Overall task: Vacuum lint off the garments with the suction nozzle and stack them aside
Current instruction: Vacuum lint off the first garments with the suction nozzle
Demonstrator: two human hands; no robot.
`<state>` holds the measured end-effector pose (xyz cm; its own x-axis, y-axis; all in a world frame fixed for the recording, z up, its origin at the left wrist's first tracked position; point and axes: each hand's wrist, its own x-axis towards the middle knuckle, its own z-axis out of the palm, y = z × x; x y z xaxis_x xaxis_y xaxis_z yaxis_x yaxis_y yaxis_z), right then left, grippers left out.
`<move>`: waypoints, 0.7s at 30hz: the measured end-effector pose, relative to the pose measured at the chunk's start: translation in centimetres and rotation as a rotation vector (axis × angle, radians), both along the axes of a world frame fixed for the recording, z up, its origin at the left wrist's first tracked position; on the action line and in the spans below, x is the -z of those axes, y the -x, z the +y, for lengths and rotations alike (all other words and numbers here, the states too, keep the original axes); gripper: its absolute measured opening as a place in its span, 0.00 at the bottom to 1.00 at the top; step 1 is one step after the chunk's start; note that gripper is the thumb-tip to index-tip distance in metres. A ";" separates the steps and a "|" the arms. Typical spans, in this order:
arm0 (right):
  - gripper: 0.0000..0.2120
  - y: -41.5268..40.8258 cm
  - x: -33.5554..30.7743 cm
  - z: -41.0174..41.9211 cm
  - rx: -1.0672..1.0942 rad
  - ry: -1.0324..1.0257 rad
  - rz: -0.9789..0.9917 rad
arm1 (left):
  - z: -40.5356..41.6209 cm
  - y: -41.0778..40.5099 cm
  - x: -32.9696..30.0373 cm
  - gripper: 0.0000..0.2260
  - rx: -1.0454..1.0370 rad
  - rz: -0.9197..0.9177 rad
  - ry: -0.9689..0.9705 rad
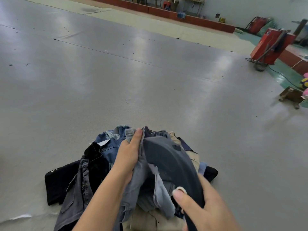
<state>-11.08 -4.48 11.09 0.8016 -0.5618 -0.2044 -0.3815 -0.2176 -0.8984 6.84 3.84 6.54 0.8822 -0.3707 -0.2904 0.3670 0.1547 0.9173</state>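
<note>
A heap of garments (pixel 106 152) lies on the grey floor in front of me: blue denim, black and dark grey pieces, some beige below. My left hand (pixel 129 153) grips a light grey-blue denim garment (pixel 141 177) lifted off the heap. My right hand (pixel 200 209) holds the dark grey suction nozzle (pixel 173 162), thumb near a white button. The nozzle's wide head lies against the light denim, beside my left fingers.
Grey floor sheeting (pixel 133 72) spreads wide on all sides. A red machine (pixel 271 45) with a hose and cable stands at the far right. A small wooden stool (pixel 291 95) sits at the right edge. A low red-brown ledge (pixel 191 17) runs along the back.
</note>
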 end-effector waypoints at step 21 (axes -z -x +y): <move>0.07 1.6 -1.4 -1.9 0.338 -0.238 -0.244 | -0.1 -0.9 1.3 0.16 -0.183 0.004 -0.091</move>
